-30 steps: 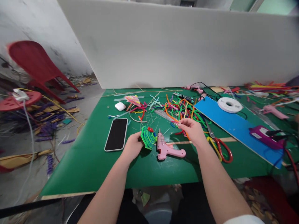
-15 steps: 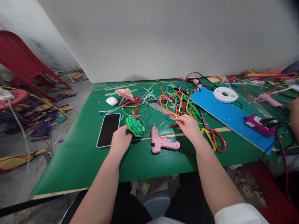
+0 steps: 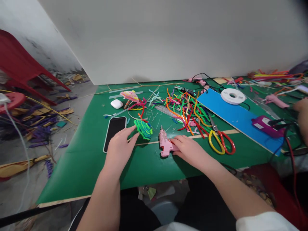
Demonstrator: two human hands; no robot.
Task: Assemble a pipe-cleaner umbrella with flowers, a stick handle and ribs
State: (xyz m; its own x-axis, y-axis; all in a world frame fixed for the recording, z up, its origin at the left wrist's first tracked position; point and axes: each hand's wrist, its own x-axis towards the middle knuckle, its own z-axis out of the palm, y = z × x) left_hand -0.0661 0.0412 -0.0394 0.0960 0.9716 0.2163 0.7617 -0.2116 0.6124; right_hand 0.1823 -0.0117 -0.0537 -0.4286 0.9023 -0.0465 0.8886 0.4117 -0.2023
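Between the fingers of my left hand [image 3: 120, 146] is a small green-and-blue striped piece [image 3: 143, 129], shaped like a ribbed umbrella canopy, held just above the table. My right hand [image 3: 189, 149] is closed around the handle of a pink glue gun [image 3: 165, 144], which lies on its side with its nozzle pointing away from me. A phone [image 3: 115, 131] lies beside my left hand. Behind the glue gun is a tangle of coloured pipe cleaners [image 3: 186, 107]. Scissors [image 3: 220, 138] with yellow and red handles lie right of my right hand.
A pink-and-yellow umbrella-like piece [image 3: 130, 96] and a white earphone case [image 3: 116, 103] sit at the back left. To the right, a blue board [image 3: 233, 117] bears a white spool [image 3: 233, 96] and a purple power strip [image 3: 267, 126]. Another person's hand [image 3: 302, 109] is at the far right.
My right hand has left the edge of the pipe cleaner pile and come back toward me onto the glue gun's handle. My left hand still holds the striped piece, now tilted slightly differently.
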